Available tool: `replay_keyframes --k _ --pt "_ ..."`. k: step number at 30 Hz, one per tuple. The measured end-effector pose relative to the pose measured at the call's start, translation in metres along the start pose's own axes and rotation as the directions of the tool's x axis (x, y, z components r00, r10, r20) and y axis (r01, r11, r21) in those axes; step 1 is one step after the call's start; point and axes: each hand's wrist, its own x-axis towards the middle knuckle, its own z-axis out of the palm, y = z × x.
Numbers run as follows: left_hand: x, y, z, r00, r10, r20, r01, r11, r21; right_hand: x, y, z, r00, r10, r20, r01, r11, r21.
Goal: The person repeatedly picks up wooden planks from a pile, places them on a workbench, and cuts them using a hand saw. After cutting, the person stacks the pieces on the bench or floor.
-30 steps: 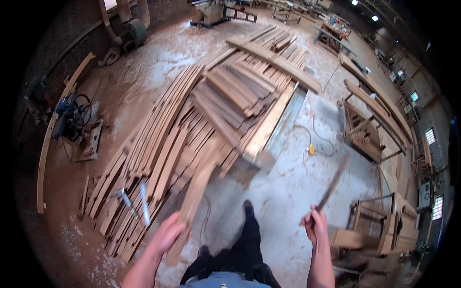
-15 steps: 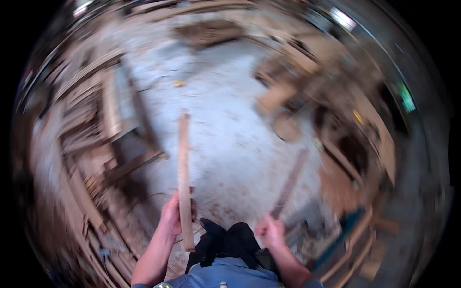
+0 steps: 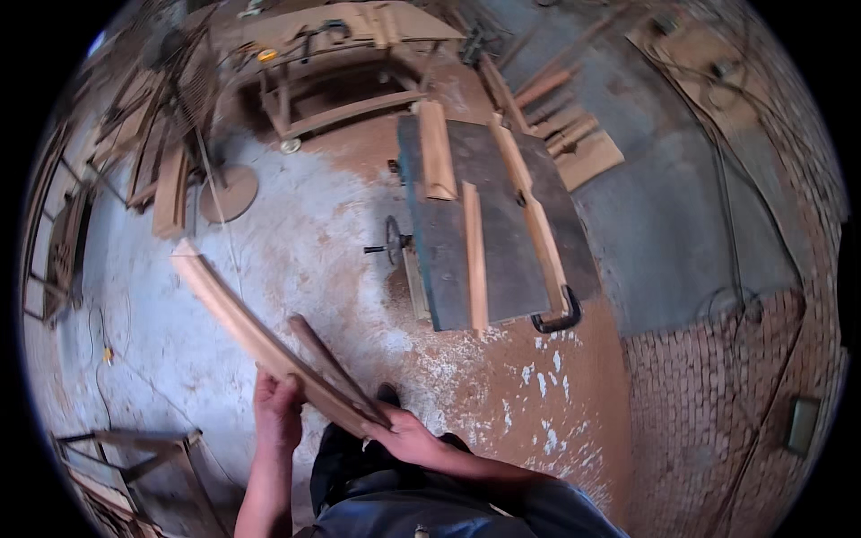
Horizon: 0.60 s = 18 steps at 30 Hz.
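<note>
The board point(image 3: 229, 309) is pale tan, the stick point(image 3: 317, 346) dark brown. Trousers point(image 3: 345, 466): black; shirt point(image 3: 386, 516): grey-blue. Table point(image 3: 504, 255): 2 colours, dark grey with teal edge; clamp point(image 3: 572, 314): black. Floor point(image 3: 300, 242): pale blue-grey, blotched rust-brown. Bricks point(image 3: 686, 403): reddish brown, coursed pattern.

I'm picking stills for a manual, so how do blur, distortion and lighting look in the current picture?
Head view: slight softness, though the pale board, dark strip, left hand and right hand stay readable; head view: fisheye distortion, edges curving toward a round rim, black corners; head view: uneven light, deep shadow under the far workbench, brighter floor beside it.
</note>
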Motion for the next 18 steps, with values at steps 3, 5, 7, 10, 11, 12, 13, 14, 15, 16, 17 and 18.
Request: replay_keyframes --k 3,5,7,10,11,12,13,14,15,16,17,18 --pt "0.018 -0.026 0.068 0.981 -0.163 0.103 0.151 0.982 0.111 -0.04 0.025 -0.031 0.964 0.046 -0.263 -0.002 0.987 0.164" --pt "0.028 -0.055 0.109 0.941 -0.299 0.161 0.255 0.935 0.246 -0.073 0.037 -0.045 0.875 0.232 -0.425 -0.086 0.938 0.335" --pt "0.032 -0.091 0.153 0.898 -0.395 0.193 0.303 0.874 0.379 -0.098 0.053 -0.06 0.758 0.297 -0.581 0.006 0.887 0.462" --pt "0.034 -0.145 0.21 0.866 -0.438 0.242 0.267 0.813 0.517 -0.13 0.073 -0.086 0.672 0.341 -0.657 0.084 0.847 0.525" --pt "0.041 -0.17 0.219 0.851 -0.402 0.336 0.179 0.826 0.534 -0.135 0.078 -0.095 0.654 0.31 -0.69 0.113 0.862 0.495" --pt "0.047 -0.19 0.231 0.82 -0.423 0.386 0.153 0.811 0.565 -0.139 0.081 -0.107 0.621 0.339 -0.707 0.119 0.85 0.512" --pt "0.052 -0.209 0.243 0.837 -0.4 0.373 0.132 0.81 0.572 -0.139 0.082 -0.12 0.596 0.364 -0.716 0.126 0.838 0.531" --pt "0.055 -0.23 0.256 0.85 -0.383 0.361 0.117 0.807 0.579 -0.141 0.084 -0.135 0.564 0.394 -0.726 0.13 0.826 0.549" --pt "0.06 -0.249 0.267 0.843 -0.403 0.356 0.094 0.763 0.64 -0.142 0.091 -0.152 0.549 0.389 -0.74 0.116 0.841 0.529" --pt "0.068 -0.266 0.276 0.839 -0.42 0.347 0.071 0.715 0.696 -0.141 0.101 -0.165 0.523 0.408 -0.748 0.143 0.823 0.55" --pt "0.077 -0.283 0.288 0.835 -0.433 0.34 0.044 0.669 0.742 -0.139 0.111 -0.18 0.499 0.422 -0.757 0.17 0.809 0.563" --pt "0.088 -0.3 0.295 0.854 -0.387 0.348 -0.024 0.638 0.77 -0.136 0.116 -0.193 0.477 0.436 -0.763 0.198 0.793 0.577"
